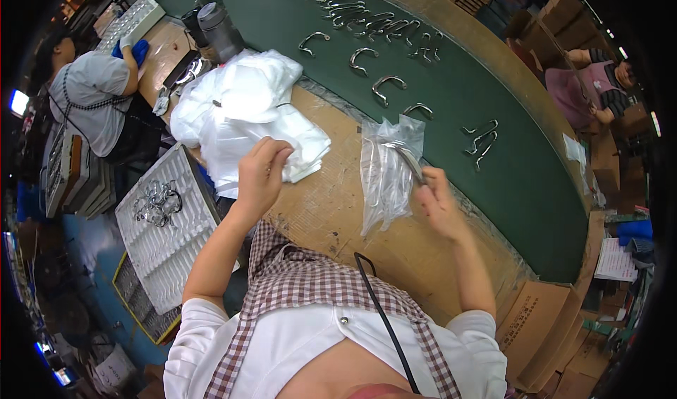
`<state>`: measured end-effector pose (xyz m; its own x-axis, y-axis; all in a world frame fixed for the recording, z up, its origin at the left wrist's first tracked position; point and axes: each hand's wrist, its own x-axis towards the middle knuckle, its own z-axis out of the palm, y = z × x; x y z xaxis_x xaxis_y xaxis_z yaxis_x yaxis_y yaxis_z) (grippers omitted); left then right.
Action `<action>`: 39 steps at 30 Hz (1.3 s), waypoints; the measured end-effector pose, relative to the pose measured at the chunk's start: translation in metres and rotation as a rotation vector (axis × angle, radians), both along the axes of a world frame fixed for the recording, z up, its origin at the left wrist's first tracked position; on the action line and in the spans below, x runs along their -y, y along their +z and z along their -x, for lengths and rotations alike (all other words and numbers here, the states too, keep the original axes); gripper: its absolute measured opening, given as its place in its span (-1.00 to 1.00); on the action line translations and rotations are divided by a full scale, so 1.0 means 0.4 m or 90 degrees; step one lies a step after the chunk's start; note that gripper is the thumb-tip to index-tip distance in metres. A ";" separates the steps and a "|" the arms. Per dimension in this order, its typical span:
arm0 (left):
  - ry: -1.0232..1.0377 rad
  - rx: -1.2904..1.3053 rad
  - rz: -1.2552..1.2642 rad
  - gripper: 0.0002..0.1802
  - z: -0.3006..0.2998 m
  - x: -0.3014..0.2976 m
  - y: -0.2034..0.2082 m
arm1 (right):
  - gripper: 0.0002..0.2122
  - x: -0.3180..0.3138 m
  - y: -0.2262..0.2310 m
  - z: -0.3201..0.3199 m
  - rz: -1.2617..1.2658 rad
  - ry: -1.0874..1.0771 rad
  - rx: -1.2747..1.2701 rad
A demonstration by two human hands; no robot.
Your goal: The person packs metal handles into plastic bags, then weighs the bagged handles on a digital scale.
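Note:
My right hand (438, 205) grips one end of a curved, shiny metal handle (409, 158), its fingers slightly blurred. The handle lies over a clear plastic bag (388, 205) on the table's tan top; I cannot tell whether any of it is inside the bag. My left hand (259, 175) is closed in a pinch beside a tall stack of white plastic bags (240, 103). Whatever those fingertips hold, if anything, is too small to make out.
On the green belt (522, 201) lie several curved metal handles (388, 88), mostly toward the far side. A ridged grey tray (166, 237) with a metal pile stands at left. Bottles (218, 31) stand behind the bags. A cardboard box (536, 325) is at right; people work on both sides.

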<state>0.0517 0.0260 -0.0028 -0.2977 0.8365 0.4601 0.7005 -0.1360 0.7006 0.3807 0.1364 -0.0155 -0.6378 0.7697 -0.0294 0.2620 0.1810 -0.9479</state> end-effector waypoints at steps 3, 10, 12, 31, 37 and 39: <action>0.002 0.064 -0.010 -0.97 -0.023 -0.004 0.015 | -0.69 0.065 0.011 0.133 0.111 0.084 -0.111; 0.068 0.215 -0.025 -0.89 -0.030 0.017 0.021 | -0.68 0.138 0.014 0.234 0.127 0.150 -0.135; 0.071 0.195 -0.033 -0.93 -0.037 0.029 0.030 | -0.69 0.146 0.010 0.236 0.014 0.134 -0.096; -0.131 -0.347 0.145 -0.67 -0.007 0.115 -0.085 | -0.66 -0.005 -0.181 0.085 -0.209 -0.272 0.325; 0.050 -0.617 0.214 -0.60 0.234 0.173 -0.251 | -0.54 -0.046 -0.165 0.038 -0.179 -0.228 0.615; 0.028 -0.582 0.229 -0.69 0.248 0.166 -0.245 | -0.54 -0.013 -0.155 0.062 -0.167 -0.152 0.603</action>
<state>-0.0475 -0.0404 -0.1007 0.0122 0.9686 0.2482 0.9928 0.0179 -0.1186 0.3558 0.1414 -0.0777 -0.2679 0.9290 -0.2553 0.9427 0.1981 -0.2683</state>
